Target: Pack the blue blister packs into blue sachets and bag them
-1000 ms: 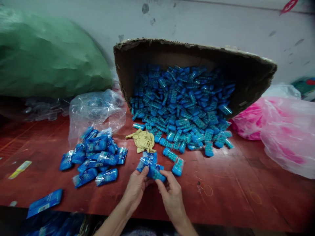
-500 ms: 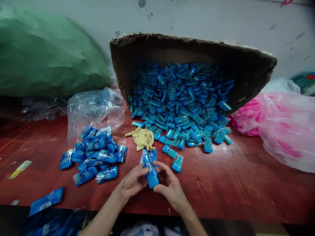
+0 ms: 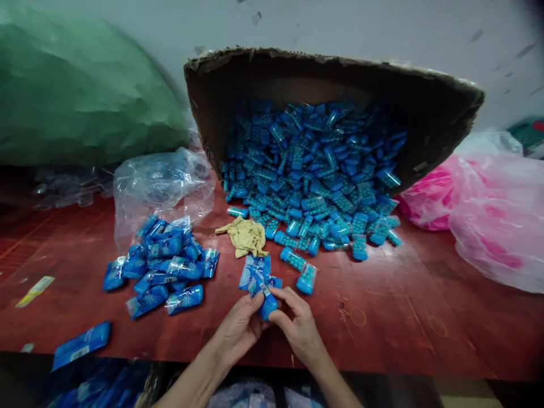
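Left hand (image 3: 240,326) and right hand (image 3: 300,326), fingers pinching one blue pack (image 3: 267,300).

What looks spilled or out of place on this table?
The cardboard box lies tipped on its side, blue containers spilling onto the red table. One wrapped packet lies alone at the near-left edge, apart from the packet pile.

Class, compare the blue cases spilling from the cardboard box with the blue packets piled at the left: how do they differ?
The blue cases are bare, rigid and dotted; the blue packets are wrapped in shiny film. The cases fill the tipped cardboard box; the packets form a smaller heap on the red table. Both are blue.
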The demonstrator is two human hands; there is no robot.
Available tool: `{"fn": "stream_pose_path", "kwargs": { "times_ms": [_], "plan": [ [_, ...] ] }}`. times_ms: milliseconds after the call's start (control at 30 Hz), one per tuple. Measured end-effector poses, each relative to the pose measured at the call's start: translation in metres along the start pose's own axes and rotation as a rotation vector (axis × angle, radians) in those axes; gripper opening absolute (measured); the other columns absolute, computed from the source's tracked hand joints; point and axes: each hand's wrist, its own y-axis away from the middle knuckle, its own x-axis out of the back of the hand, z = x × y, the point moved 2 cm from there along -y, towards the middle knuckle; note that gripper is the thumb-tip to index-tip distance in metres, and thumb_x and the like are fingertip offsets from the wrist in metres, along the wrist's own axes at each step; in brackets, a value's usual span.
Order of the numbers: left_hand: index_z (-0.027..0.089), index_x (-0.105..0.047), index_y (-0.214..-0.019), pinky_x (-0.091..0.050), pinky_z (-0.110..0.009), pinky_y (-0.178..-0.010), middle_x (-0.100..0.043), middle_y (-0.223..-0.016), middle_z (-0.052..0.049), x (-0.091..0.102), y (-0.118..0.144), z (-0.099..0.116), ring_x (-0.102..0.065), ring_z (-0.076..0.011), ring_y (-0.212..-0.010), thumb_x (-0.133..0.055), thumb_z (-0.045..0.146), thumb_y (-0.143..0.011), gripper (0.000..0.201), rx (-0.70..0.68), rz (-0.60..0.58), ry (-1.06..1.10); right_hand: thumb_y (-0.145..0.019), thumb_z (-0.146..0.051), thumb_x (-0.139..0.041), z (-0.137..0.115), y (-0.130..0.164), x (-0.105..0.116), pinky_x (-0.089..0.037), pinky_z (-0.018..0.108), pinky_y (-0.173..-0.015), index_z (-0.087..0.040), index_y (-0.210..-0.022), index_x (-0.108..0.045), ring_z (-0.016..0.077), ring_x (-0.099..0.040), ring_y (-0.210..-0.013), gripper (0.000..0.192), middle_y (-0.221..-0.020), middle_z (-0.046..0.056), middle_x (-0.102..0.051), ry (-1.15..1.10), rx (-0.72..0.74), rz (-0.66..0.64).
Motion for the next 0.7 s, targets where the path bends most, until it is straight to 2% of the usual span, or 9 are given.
{"fn": "stream_pose_path", "kwargs": {
  "times_ms": [133,200,300,400,467,533,600,667,700],
  "plan": [
    [0.013,-0.066,-0.079,-0.050,-0.024,-0.071,-0.070,-0.077,-0.005,-0.006,0.003,-0.008,-0.064,-0.0127,-0.072,-0.059,0.025,-0.075,0.014,-0.045,0.042,0.019,-0.080,-0.024,-0.056,0.010,0.004,-0.007,-0.046,0.025,-0.068,-0.021,-0.107,-0.059,0.0154,-0.056,-0.074,0.027,-0.084,0.003,-0.061,0.112,0.076,0.111],
    [0.011,-0.065,-0.081,-0.051,-0.026,-0.072,-0.070,-0.077,-0.007,-0.008,0.005,0.001,-0.065,-0.0149,-0.074,-0.057,0.022,-0.077,0.014,-0.057,0.070,-0.010,-0.080,-0.027,-0.056,0.012,0.004,-0.008,-0.047,0.026,-0.069,-0.020,-0.108,-0.057,0.0160,-0.057,-0.073,0.029,-0.085,0.004,-0.062,0.157,0.073,0.122],
    [0.013,-0.063,-0.081,-0.053,-0.032,-0.072,-0.070,-0.076,-0.008,-0.002,0.013,0.044,-0.066,-0.0179,-0.073,-0.050,0.025,-0.081,0.018,-0.213,0.187,0.034,-0.080,-0.028,-0.054,0.012,0.001,-0.006,-0.047,0.024,-0.063,-0.019,-0.108,-0.056,0.0146,-0.056,-0.065,0.029,-0.080,0.003,-0.061,0.190,0.013,0.101],
    [0.013,-0.060,-0.091,-0.052,-0.038,-0.075,-0.069,-0.089,-0.013,0.010,0.031,0.106,-0.064,-0.0221,-0.088,-0.032,0.049,-0.084,0.047,-0.560,0.235,0.147,-0.083,-0.026,-0.049,0.009,-0.004,-0.001,-0.046,0.023,-0.060,-0.018,-0.104,-0.058,0.0131,-0.053,-0.062,0.024,-0.074,0.001,-0.058,0.187,-0.012,0.120],
    [0.008,-0.058,-0.094,-0.053,-0.037,-0.074,-0.067,-0.089,-0.016,0.015,0.039,0.132,-0.063,-0.0218,-0.089,-0.025,0.054,-0.083,0.057,-0.675,0.322,0.135,-0.083,-0.025,-0.048,0.008,-0.008,0.002,-0.045,0.023,-0.062,-0.018,-0.102,-0.058,0.0134,-0.054,-0.065,0.023,-0.076,0.002,-0.058,0.171,-0.009,0.129],
    [0.008,-0.057,-0.095,-0.052,-0.037,-0.075,-0.067,-0.080,-0.013,0.012,0.037,0.137,-0.064,-0.0205,-0.083,-0.034,0.047,-0.083,0.046,-0.676,0.411,-0.012,-0.083,-0.024,-0.048,0.006,-0.012,0.003,-0.045,0.023,-0.063,-0.018,-0.102,-0.058,0.0135,-0.054,-0.066,0.022,-0.076,0.002,-0.058,0.160,-0.017,0.124],
    [0.011,-0.056,-0.100,-0.047,-0.041,-0.083,-0.067,-0.079,-0.009,0.002,0.019,0.127,-0.063,-0.0216,-0.084,-0.047,0.039,-0.079,0.036,-0.673,0.457,-0.335,-0.084,-0.025,-0.048,0.004,-0.014,0.002,-0.045,0.023,-0.063,-0.019,-0.102,-0.058,0.0139,-0.054,-0.066,0.022,-0.076,0.002,-0.058,0.162,-0.020,0.112],
    [0.016,-0.053,-0.110,-0.037,-0.044,-0.094,-0.063,-0.105,-0.011,-0.011,-0.009,0.114,-0.054,-0.0253,-0.106,-0.051,0.040,-0.076,0.042,-0.873,0.485,-0.829,-0.084,-0.025,-0.047,0.002,-0.015,0.001,-0.045,0.024,-0.065,-0.019,-0.101,-0.059,0.0148,-0.055,-0.069,0.022,-0.079,0.003,-0.060,0.174,-0.014,0.094],
    [0.016,-0.048,-0.118,-0.030,-0.046,-0.099,-0.055,-0.121,-0.013,-0.016,-0.027,0.107,-0.042,-0.0273,-0.119,-0.052,0.040,-0.076,0.048,-0.959,0.484,-1.104,-0.084,-0.025,-0.047,0.002,-0.014,0.001,-0.046,0.025,-0.066,-0.019,-0.101,-0.059,0.0152,-0.056,-0.071,0.022,-0.081,0.004,-0.061,0.183,-0.012,0.084]
  ]
}}
